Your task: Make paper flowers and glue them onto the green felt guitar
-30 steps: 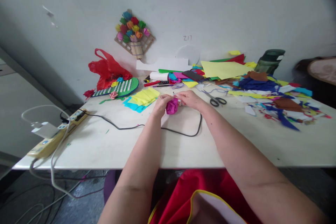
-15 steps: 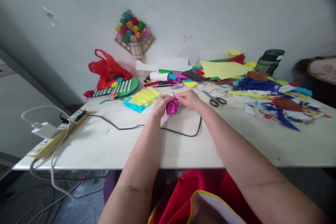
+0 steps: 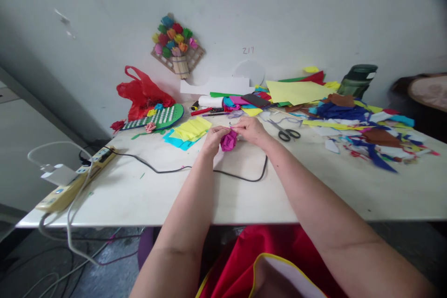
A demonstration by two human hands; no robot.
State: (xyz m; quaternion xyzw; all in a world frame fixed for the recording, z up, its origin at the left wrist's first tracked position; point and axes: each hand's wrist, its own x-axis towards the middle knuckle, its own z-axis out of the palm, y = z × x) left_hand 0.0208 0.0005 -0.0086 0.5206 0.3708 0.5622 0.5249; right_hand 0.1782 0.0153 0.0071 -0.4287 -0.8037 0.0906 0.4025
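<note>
A ruffled magenta paper flower (image 3: pixel 229 141) is between my two hands, above the middle of the table. My left hand (image 3: pixel 213 139) is closed on its left side, fingers pinching the upper edge. From the right, my right hand (image 3: pixel 250 129) pinches at the top of the flower, its fingertips close to those of the left. What lies right between the fingertips is too small to make out. Left of my hands lie yellow paper squares (image 3: pixel 192 129) over blue paper sheets (image 3: pixel 179 141). Black-handled scissors (image 3: pixel 284 131) rest to the right.
A black cord (image 3: pixel 240 178) loops across the table (image 3: pixel 244 205) below my hands. A power strip (image 3: pixel 77 184) sits at the left edge. Paper scraps (image 3: pixel 370 135) pile up on the right near a green bottle (image 3: pixel 358 80). A red plastic bag (image 3: pixel 141 91) stands behind a green flower-trimmed craft piece (image 3: pixel 162 118).
My right fingers have shifted slightly at the top of the flower, and a bit less of its right side shows. Both hands keep hold; the whole view has moved a little.
</note>
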